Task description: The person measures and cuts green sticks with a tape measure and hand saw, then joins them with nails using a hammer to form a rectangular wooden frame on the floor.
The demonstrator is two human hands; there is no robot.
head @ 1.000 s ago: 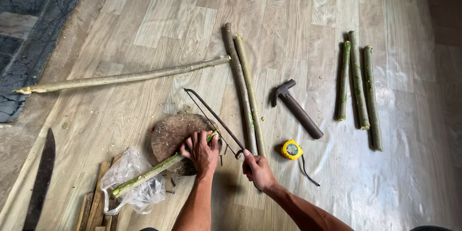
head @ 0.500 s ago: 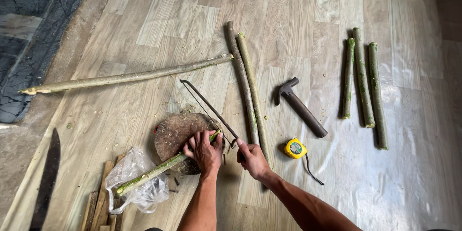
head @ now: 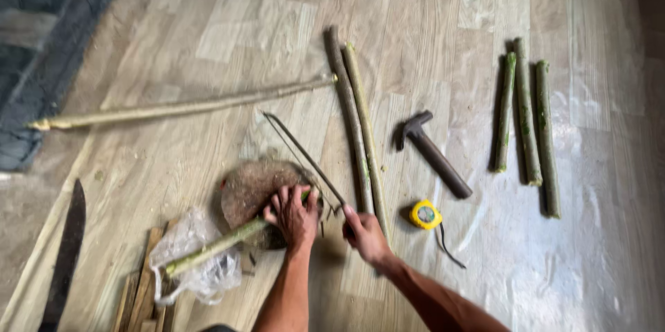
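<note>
the left hand (head: 294, 216) pressed down on a green stick (head: 222, 243), fingers curled over it where it lay across a round wood block (head: 253, 186) – the stick ran down-left off the block, its far end over a clear plastic bag (head: 197, 263). the right hand (head: 366, 235) was closed tight around the handle of a thin bow saw (head: 305, 155), w/ the saw frame reaching up-left from the fist & the blade at the stick just beside the left fingers. block, stick & saw all sat on the pale wood-look floor (head: 429, 20), near the bottom middle of the view.

round about: two long sticks (head: 353, 117) side by side just right of the saw, a hammer (head: 433, 153) & a yellow tape measure (head: 425, 214) right of those, three short green sticks (head: 525, 121) well apart at far right. a long pale pole (head: 180, 107) lay across the upper left – a big dark knife (head: 66, 252) at the left edge, some wood slats (head: 142, 297) by the bag.
</note>
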